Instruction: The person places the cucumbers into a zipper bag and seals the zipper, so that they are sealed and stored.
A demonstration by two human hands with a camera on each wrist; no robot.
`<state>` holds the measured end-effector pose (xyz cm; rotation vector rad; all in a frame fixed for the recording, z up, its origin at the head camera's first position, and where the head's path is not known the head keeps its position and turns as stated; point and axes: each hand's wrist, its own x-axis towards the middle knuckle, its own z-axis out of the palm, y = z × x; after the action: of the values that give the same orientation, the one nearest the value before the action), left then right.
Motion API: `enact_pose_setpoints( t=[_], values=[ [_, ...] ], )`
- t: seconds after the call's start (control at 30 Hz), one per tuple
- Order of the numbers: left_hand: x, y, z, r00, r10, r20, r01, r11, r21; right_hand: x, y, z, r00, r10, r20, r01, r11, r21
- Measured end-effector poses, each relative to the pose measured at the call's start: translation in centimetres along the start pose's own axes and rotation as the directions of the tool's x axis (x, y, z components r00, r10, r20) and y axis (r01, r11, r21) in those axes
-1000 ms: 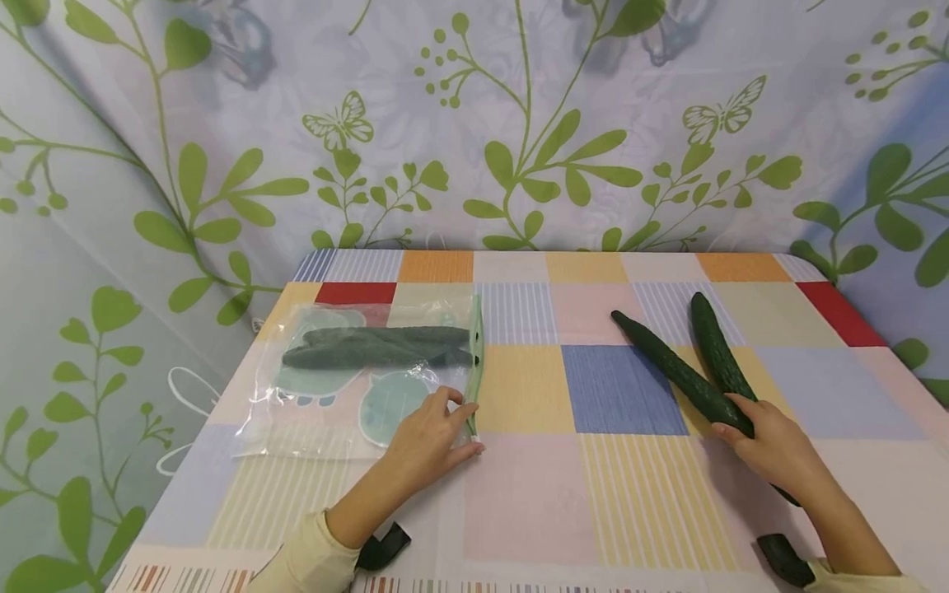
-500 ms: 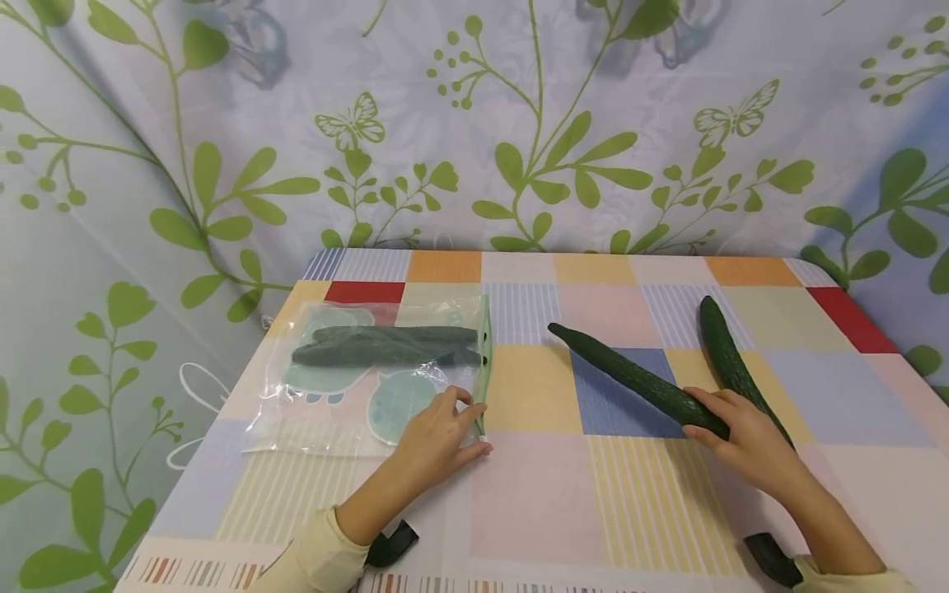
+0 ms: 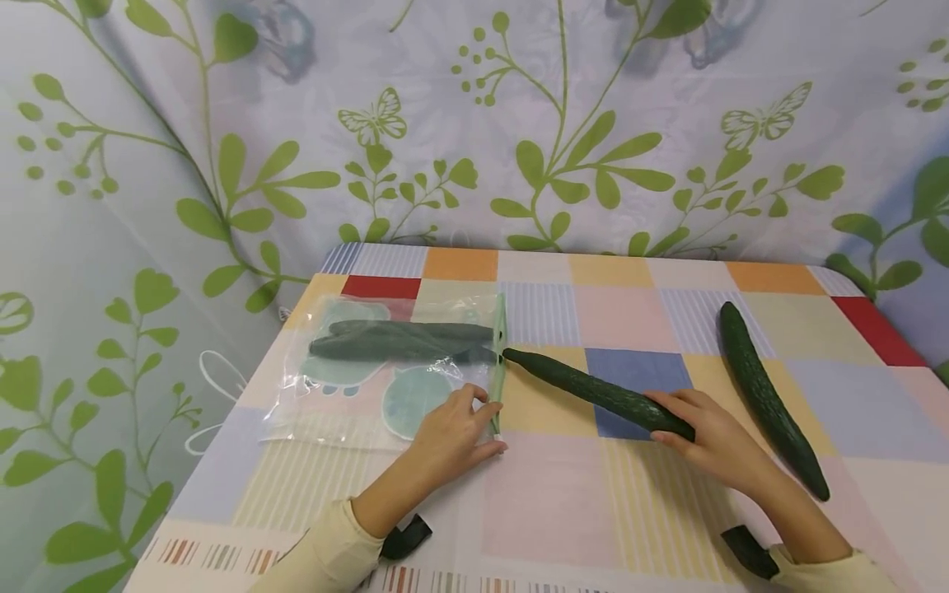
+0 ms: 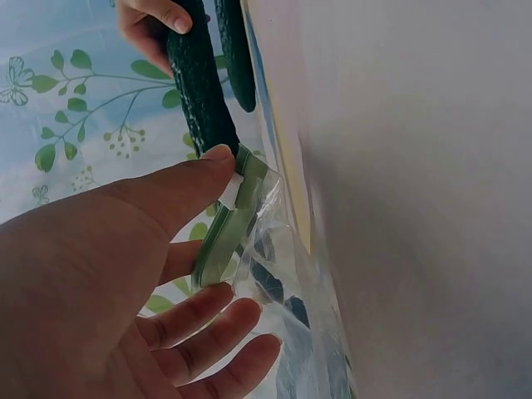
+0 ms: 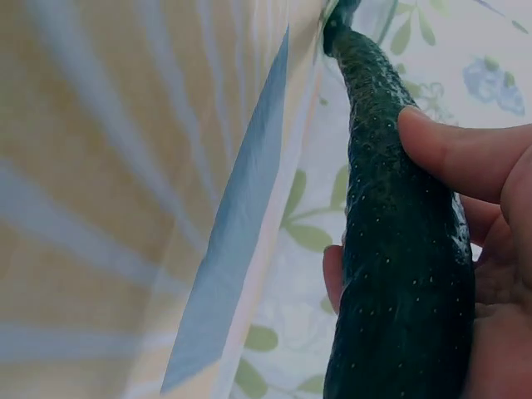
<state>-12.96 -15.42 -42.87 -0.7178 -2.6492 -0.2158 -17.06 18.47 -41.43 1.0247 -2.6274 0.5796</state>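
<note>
A clear zip bag with a green zip edge lies at the left of the table, cucumbers inside it. My left hand pinches that edge near its front corner, thumb on one side and a finger behind. My right hand grips a dark green cucumber near its right end, thumb and fingers round it in the right wrist view. Its thin far tip is at the bag's mouth; whether it is inside I cannot tell. A loose cucumber lies right of my right hand.
A patchwork cloth covers the table. Leaf-printed curtains hang behind it and at the left. Dark wrist straps show at both sleeves.
My right hand has carried its cucumber leftward, away from the loose one, to the bag's mouth. The left hand keeps its pinch on the zip edge. The head view has shifted slightly.
</note>
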Motion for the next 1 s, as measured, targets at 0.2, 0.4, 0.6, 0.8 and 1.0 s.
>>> enact_pose_setpoints(
  t=[0.2,0.4,0.6,0.8,1.0],
  values=[
    [0.0,-0.1,0.1,1.0,0.021,-0.007,-0.021,0.999,0.028,1.5,-0.6,0.9,0.998,-0.039,0.04,0.038,0.999,0.025],
    [-0.1,-0.1,0.2,1.0,0.025,-0.008,-0.025,0.999,0.046,4.0,-0.9,2.4,0.99,-0.102,0.096,0.097,0.994,0.056],
    [0.0,-0.1,0.2,1.0,0.024,0.008,-0.025,0.997,0.068,7.1,-1.6,4.2,0.979,-0.134,0.154,0.121,0.988,0.093],
    [0.1,0.0,0.0,0.999,0.028,0.027,-0.03,0.996,0.088,9.6,-2.9,5.9,0.976,-0.133,0.172,0.105,0.981,0.162],
    [0.0,0.0,0.0,0.999,0.033,0.025,-0.036,0.992,0.122,11.6,-4.0,7.5,0.979,-0.093,0.181,0.052,0.974,0.22]
  ],
)
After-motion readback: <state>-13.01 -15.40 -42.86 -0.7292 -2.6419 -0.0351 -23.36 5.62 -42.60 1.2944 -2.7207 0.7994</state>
